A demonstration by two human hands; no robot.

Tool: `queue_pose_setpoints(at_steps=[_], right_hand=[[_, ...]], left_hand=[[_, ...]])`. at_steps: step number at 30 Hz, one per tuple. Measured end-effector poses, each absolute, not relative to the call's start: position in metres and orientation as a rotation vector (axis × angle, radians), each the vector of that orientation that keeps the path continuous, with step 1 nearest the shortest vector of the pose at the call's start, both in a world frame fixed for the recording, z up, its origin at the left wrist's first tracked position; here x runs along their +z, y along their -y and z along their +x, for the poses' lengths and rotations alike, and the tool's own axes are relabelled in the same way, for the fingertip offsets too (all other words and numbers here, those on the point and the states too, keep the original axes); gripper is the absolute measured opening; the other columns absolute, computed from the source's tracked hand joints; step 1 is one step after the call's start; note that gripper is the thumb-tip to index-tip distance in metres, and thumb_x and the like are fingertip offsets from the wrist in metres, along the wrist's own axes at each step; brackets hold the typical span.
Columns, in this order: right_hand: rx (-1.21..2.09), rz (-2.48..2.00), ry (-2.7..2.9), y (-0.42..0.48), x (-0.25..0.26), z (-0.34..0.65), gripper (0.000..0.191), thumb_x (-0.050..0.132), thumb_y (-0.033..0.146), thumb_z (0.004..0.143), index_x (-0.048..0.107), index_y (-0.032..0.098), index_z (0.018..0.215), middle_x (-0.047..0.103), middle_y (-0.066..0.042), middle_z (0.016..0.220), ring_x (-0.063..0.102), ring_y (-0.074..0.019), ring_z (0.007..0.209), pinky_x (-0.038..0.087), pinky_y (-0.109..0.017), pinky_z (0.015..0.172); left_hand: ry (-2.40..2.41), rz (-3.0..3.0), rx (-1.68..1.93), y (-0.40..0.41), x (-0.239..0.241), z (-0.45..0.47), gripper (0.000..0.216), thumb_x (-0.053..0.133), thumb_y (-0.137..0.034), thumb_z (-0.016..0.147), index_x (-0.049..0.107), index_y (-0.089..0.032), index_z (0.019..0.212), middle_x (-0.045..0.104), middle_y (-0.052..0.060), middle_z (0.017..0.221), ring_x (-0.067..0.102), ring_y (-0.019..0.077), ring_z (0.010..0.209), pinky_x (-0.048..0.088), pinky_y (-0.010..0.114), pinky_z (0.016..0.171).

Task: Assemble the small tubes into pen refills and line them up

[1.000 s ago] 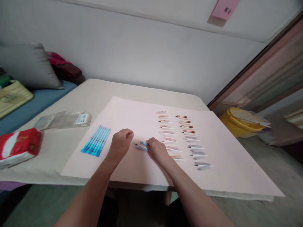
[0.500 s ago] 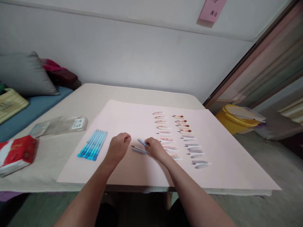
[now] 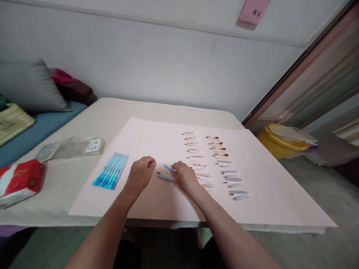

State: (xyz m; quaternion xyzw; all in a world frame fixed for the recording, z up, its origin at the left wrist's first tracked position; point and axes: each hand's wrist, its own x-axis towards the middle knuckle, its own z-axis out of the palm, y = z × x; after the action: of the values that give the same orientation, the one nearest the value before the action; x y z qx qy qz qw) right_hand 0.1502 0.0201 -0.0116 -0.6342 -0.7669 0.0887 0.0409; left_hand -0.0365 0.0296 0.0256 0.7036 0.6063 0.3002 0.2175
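My right hand [image 3: 183, 173] is closed on a light-blue pen part [image 3: 169, 167], its end sticking out to the left of the fingertips. Just below it, a grey pen barrel [image 3: 166, 178] and a thin dark-tipped refill lie on the pale pink sheet [image 3: 151, 140]. My left hand [image 3: 141, 172] hovers beside them with thumb and fingers pinched together; whatever may be between them is hidden. To its left is a row of several blue pens [image 3: 111, 171]. Beyond my right hand, taken-apart pens with refills lie in two columns: pinkish ones [image 3: 198, 165] and brown-to-grey ones [image 3: 220, 154].
A clear plastic wrapper [image 3: 75, 147] and a red-and-white packet [image 3: 24, 181] lie on the table's left side. A yellow bucket [image 3: 273, 142] stands on the floor at right. A grey cushion [image 3: 29, 86] rests on a blue seat at left.
The view has shifted slightly. The blue pen part in my right hand has tilted a little; both hands stay in nearly the same place.
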Motion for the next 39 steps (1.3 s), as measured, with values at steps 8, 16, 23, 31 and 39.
queue_pose_setpoints(at_steps=[8, 16, 23, 31, 39], right_hand=[[0.251, -1.935, 2.563, -0.002, -0.019, 0.131, 0.024, 0.038, 0.011, 0.085, 0.056, 0.015, 0.100, 0.058, -0.013, 0.099, 0.061, -0.0219, 0.085, 0.046, -0.032, 0.067], [0.319, -2.029, 2.491, -0.011, -0.021, 0.126, 0.024, 0.041, 0.018, 0.084, 0.056, 0.014, 0.102, 0.061, -0.015, 0.097, 0.064, -0.0234, 0.079, 0.047, -0.035, 0.066], [0.338, -2.060, 2.363, -0.016, 0.002, 0.124, 0.023, 0.046, 0.024, 0.083, 0.054, 0.015, 0.102, 0.062, -0.011, 0.098, 0.063, -0.0219, 0.083, 0.044, -0.030, 0.068], [0.380, -1.780, 2.406, -0.001, 0.009, 0.118, 0.022, 0.042, 0.028, 0.089, 0.055, 0.022, 0.107, 0.062, -0.007, 0.103, 0.062, -0.0188, 0.082, 0.042, -0.027, 0.066], [0.682, -1.386, 1.981, -0.004, 0.017, 0.143, 0.025, 0.045, 0.020, 0.087, 0.066, 0.024, 0.100, 0.068, -0.002, 0.083, 0.062, -0.0143, 0.074, 0.042, -0.023, 0.067]], left_hand=[[-1.685, 1.910, 0.848, -0.031, 0.027, -0.037, 0.015, 0.050, -0.024, 0.078, 0.063, -0.020, 0.072, 0.064, 0.002, 0.073, 0.055, 0.0154, 0.069, 0.039, 0.028, 0.066], [-1.245, 0.608, 1.193, -0.028, 0.022, -0.036, 0.019, 0.064, -0.025, 0.070, 0.061, -0.017, 0.087, 0.065, 0.005, 0.089, 0.062, 0.0143, 0.081, 0.049, 0.028, 0.071], [-1.167, 0.107, 1.033, -0.012, 0.011, -0.003, 0.002, 0.059, -0.014, 0.073, 0.057, -0.013, 0.073, 0.059, 0.005, 0.073, 0.060, 0.0114, 0.066, 0.051, 0.025, 0.062], [-1.027, 0.217, 1.157, -0.013, -0.007, 0.003, 0.006, 0.060, -0.006, 0.073, 0.059, -0.011, 0.073, 0.061, 0.003, 0.068, 0.060, 0.0104, 0.060, 0.049, 0.021, 0.055], [-0.929, 0.070, 1.237, -0.024, 0.008, -0.009, 0.010, 0.056, 0.000, 0.076, 0.057, -0.009, 0.074, 0.064, 0.008, 0.071, 0.064, 0.0147, 0.067, 0.056, 0.026, 0.064]])
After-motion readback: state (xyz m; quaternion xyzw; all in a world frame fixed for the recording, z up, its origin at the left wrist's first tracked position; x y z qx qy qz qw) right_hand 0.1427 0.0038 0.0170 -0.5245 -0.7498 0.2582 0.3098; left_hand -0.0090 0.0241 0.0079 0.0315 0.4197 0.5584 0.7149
